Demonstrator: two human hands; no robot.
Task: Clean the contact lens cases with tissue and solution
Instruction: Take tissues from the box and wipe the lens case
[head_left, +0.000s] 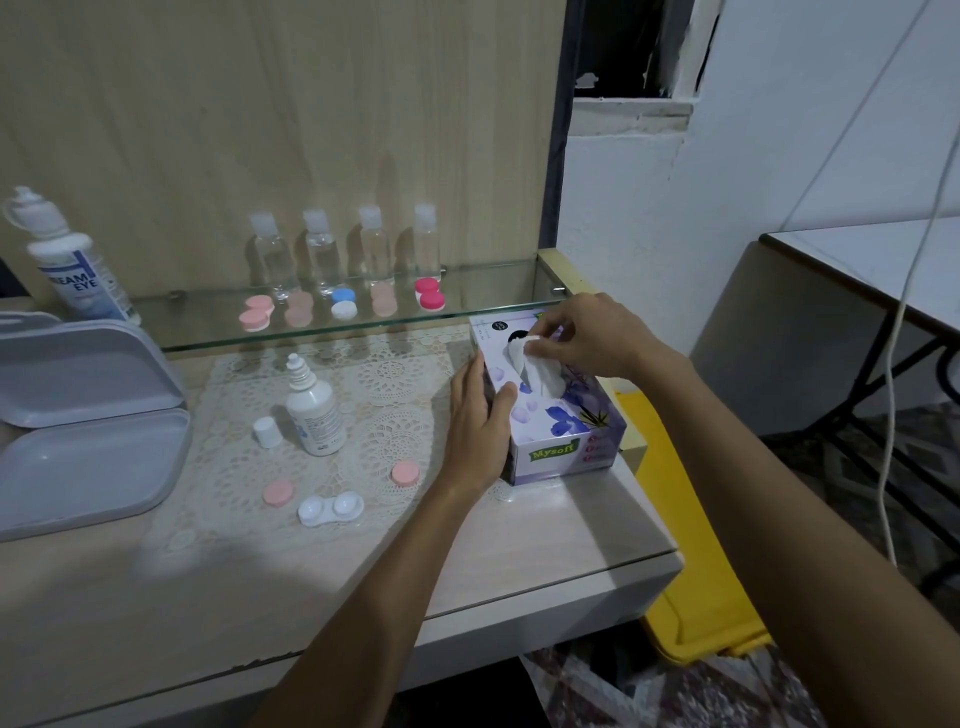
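A purple tissue box (566, 421) stands at the table's right side. My left hand (480, 415) holds the box's left side, thumb on top. My right hand (587, 338) pinches a white tissue (535, 369) sticking up from the box slot. An open white lens case (331, 510) lies on the lace mat, with two pink caps (278, 492) (405, 473) beside it. A small solution bottle (313, 410) stands uncapped, its white cap (267, 431) next to it.
A glass shelf (483, 306) at the back carries several closed lens cases and clear small bottles. A large solution bottle (72, 265) and an open grey box (88, 415) sit at the left. A yellow bin (685, 561) is below the table's right edge.
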